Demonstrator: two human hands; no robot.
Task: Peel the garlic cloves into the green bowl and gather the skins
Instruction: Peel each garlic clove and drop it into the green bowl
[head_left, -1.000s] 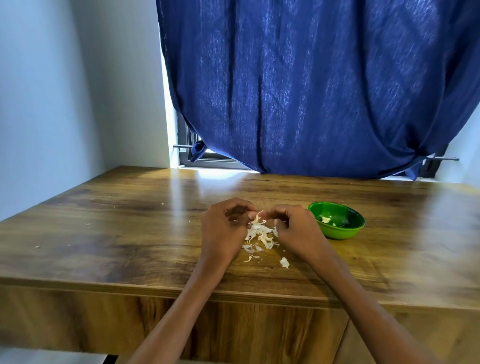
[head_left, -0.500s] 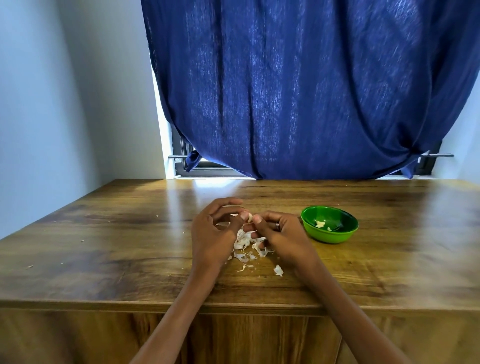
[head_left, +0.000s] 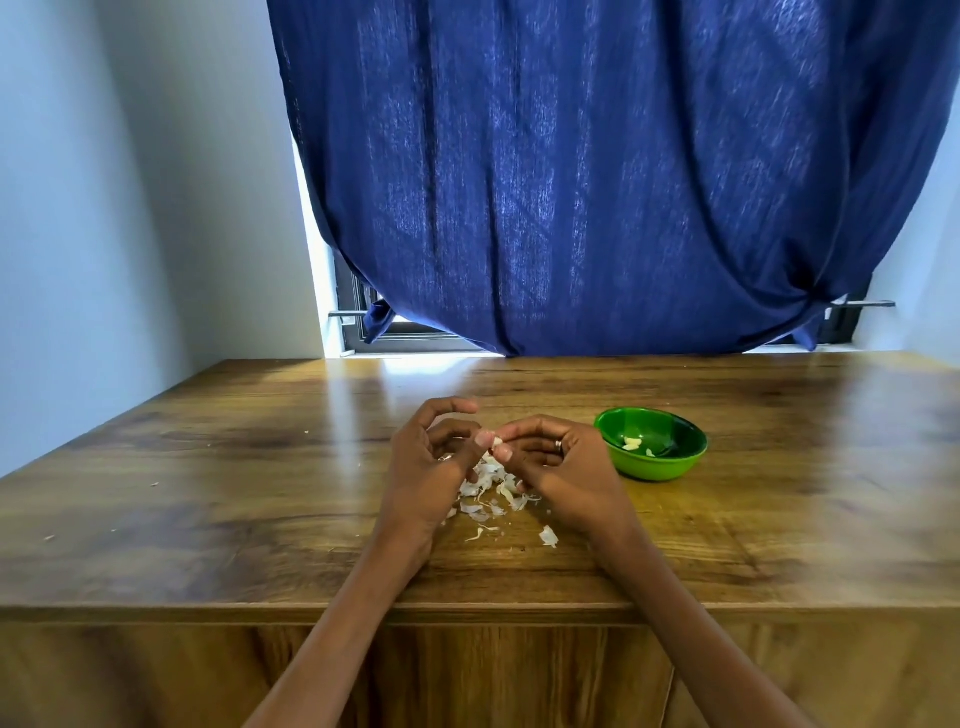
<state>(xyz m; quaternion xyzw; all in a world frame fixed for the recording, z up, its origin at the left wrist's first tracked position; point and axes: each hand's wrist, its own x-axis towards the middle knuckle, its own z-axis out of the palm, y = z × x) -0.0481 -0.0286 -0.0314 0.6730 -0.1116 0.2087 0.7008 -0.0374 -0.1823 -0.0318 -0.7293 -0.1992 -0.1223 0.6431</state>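
Observation:
Both my hands meet just above the middle of the wooden table. A small pale garlic clove is pinched between the fingertips of my left hand and my right hand. Under and between the hands lies a loose pile of white garlic skins, with one stray flake nearer the front edge. The green bowl stands just right of my right hand and holds a few peeled pieces.
A dark blue curtain hangs over the window behind the table's far edge. A pale wall rises at the left. Tiny skin crumbs dot the left side of the table. The table's front edge runs across below my wrists.
My head has tilted down a little, so table and bowl sit lower in view. The hands stay together over the skins; the left forefinger has lifted and the clove shows between the fingertips.

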